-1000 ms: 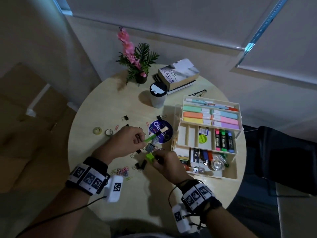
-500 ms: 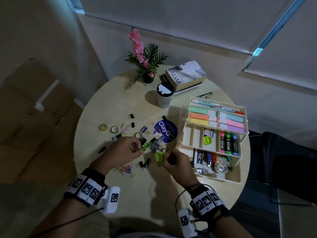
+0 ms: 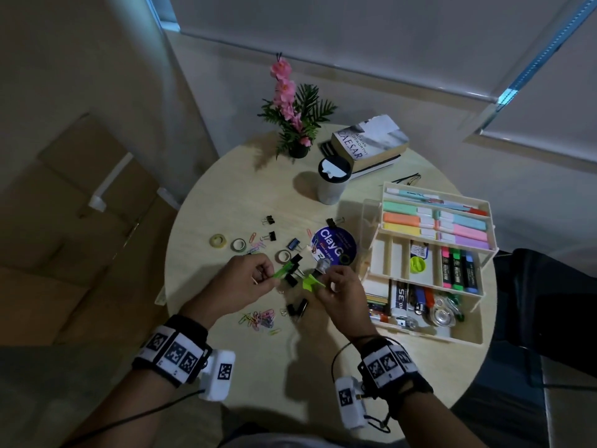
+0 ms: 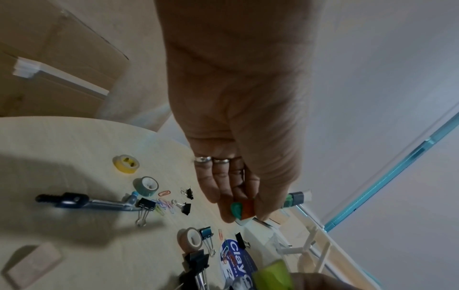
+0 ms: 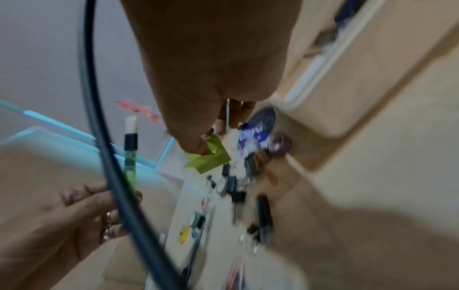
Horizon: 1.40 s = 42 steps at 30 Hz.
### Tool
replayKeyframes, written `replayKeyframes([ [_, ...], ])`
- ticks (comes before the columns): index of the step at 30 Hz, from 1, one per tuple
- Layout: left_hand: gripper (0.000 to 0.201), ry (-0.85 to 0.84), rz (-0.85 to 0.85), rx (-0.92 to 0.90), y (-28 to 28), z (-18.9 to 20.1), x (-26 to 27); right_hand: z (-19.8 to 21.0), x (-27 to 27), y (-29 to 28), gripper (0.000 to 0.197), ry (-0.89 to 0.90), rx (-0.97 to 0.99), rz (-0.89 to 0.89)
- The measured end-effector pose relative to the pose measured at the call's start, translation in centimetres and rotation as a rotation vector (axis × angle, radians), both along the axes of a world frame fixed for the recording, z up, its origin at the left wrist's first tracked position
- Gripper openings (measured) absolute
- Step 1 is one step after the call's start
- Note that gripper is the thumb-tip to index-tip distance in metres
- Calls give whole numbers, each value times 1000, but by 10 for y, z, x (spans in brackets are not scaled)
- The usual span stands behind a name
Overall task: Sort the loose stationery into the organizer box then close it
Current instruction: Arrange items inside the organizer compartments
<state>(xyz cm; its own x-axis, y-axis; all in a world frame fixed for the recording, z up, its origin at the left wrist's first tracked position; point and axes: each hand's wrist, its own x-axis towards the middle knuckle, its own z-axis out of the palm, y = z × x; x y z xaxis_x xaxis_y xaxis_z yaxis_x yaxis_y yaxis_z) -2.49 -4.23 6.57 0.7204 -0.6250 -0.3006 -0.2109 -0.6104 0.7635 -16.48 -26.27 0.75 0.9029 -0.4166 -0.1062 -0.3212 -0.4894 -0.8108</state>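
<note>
**A:** what's cluttering the counter (image 3: pixel 226 195) around the hands?

**B:** Loads. Tape rolls (image 3: pixel 238 244) and binder clips (image 3: pixel 270 236) up left, a paperclip pile (image 3: pixel 258 319) near the front edge, a blue ClayGo disc (image 3: pixel 334 246) right behind the hands, and an eraser (image 4: pixel 32 263) that only the left wrist view shows. At the back there's a cup (image 3: pixel 332 181), a book (image 3: pixel 370 142) and a flower pot (image 3: pixel 295 124). More black clips sit directly under and between the hands, so that spot's crowded.

**A:** and the box?

**B:** The box (image 3: pixel 426 333) is open on the right, tiers fanned out, just beside the right hand. Highlighters fill the top tiers, markers and odds and ends lie lower down.

**A:** hands?

**B:** Left hand (image 3: pixel 240 286) has its fingers curled, pinching a green pen (image 3: pixel 284 270) with a black and white end, held above the counter. Right hand (image 3: pixel 342 292) pinches a lime green cap (image 3: pixel 310 282) between thumb and fingertips. Pen and cap are close but apart. Right wrist view's too blurry to tell more.
</note>
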Motion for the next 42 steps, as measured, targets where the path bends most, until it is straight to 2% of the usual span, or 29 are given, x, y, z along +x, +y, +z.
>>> replayKeyframes([
  [1,19,-23,-1,-2,-1,3,2,7,-10,-6,7,-33,-74,16],
  [3,19,-57,4,-20,-7,11,6,19,-39,-26,16,-76,-243,20],
  [7,18,-123,-4,-64,-41,30,15,8,-85,-71,19,47,-388,-37],
  [11,15,-199,-47,-129,-102,51,17,-17,-81,-89,25,171,-375,-95],
  [15,13,-404,-120,-161,-177,67,20,-27,-61,-87,27,166,-288,-156],
  [18,10,-523,-169,-136,-235,71,24,-22,-55,-84,28,189,-237,-107],
  [24,9,-660,-189,14,-322,48,42,-9,-78,-106,46,145,-212,83],
  [26,10,-662,-189,72,-340,39,46,-3,-89,-115,41,97,-232,106],
  [28,9,-641,-204,134,-348,32,48,0,-94,-127,26,60,-229,117],
  [31,7,-631,-248,183,-344,25,52,5,-92,-142,16,52,-241,111],
  [33,13,-643,-272,151,-331,27,54,15,-85,-145,15,45,-241,124],
  [35,19,-586,-243,85,-306,35,62,30,-69,-139,15,-4,-226,129],
  [38,21,-490,-187,116,-242,43,88,47,-32,-120,17,-59,-190,187],
  [40,21,-433,-168,195,-184,40,107,48,-2,-101,23,-3,-197,242],
  [42,21,-365,-138,350,-125,30,118,39,29,-78,29,112,-207,270],
])
